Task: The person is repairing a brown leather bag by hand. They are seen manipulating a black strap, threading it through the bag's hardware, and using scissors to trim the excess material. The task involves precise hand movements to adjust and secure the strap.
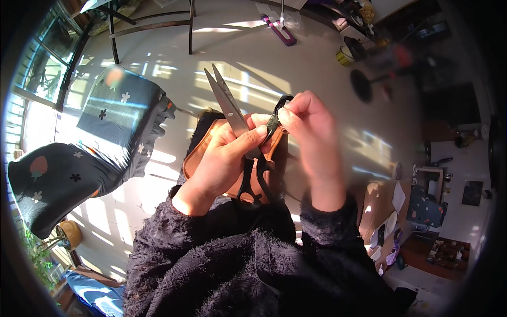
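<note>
My left hand (219, 156) is closed around a pair of scissors (228, 100). Their metal blades point up and away, slightly parted, and the black handles hang below the palm. Between that thumb and the fingers runs a narrow dark strip (272, 124), perhaps fabric or cord. The strip's upper end loops over to my right hand (306, 119), whose thumb and forefinger pinch it. Under both hands lies a brown leather-like piece (203, 150) with a lighter tan edge and a dark fuzzy side; the hands hide much of it, and its kind is unclear.
A seat under a dark grey flower-print cover (113, 113) stands at the left by the window. Farther off are a dark-legged metal frame (153, 22) and a purple mop head (279, 30). A cardboard box (377, 208) is at the right, and a yellow pot (69, 234) at lower left.
</note>
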A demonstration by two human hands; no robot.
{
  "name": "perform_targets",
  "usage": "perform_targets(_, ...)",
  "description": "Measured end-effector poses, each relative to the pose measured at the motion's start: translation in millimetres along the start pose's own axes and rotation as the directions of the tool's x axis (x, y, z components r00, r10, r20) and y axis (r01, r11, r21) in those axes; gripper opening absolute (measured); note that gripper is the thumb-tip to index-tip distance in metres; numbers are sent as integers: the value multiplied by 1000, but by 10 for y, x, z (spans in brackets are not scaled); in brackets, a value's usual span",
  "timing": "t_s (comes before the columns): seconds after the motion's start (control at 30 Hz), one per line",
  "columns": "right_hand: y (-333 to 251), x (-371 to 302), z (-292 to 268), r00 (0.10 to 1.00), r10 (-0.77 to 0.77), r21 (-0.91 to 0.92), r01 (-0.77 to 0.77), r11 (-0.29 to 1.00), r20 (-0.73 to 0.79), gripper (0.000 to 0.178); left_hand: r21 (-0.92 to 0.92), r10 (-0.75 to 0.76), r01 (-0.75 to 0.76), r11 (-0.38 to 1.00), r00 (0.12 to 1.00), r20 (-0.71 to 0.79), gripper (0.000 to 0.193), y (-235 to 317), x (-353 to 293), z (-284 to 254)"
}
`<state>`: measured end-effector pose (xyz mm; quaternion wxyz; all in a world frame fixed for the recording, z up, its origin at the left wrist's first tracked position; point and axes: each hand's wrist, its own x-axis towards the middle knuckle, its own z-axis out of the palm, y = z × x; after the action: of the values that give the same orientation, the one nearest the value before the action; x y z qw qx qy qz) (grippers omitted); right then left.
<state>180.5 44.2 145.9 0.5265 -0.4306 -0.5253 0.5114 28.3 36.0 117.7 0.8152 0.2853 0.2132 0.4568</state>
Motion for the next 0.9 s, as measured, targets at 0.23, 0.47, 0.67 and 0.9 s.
perform_targets(0.23, 35, 25, 23, 959, -272, -391, 222, 893, -76, 10, -107, -40, 33, 994, 997, -65, 20, -14, 32, -82)
perform_targets(0.47, -58, -39, -17, 757, -497, -728, 611, 309, 424, 20, -201, -121, 100, 974, 988, -94, 17, 0, 66, -103)
perform_targets(0.67, -249, 47, -59, 660, -347, -666, 736, 121, 667, 12, -116, -143, 135, 984, 988, -65, 19, 30, 90, -148)
perform_targets(0.9, -309, 91, -62, 615, -243, -596, 788, 156, 750, 6, -89, -218, 212, 973, 974, -59, 21, -36, 138, -183)
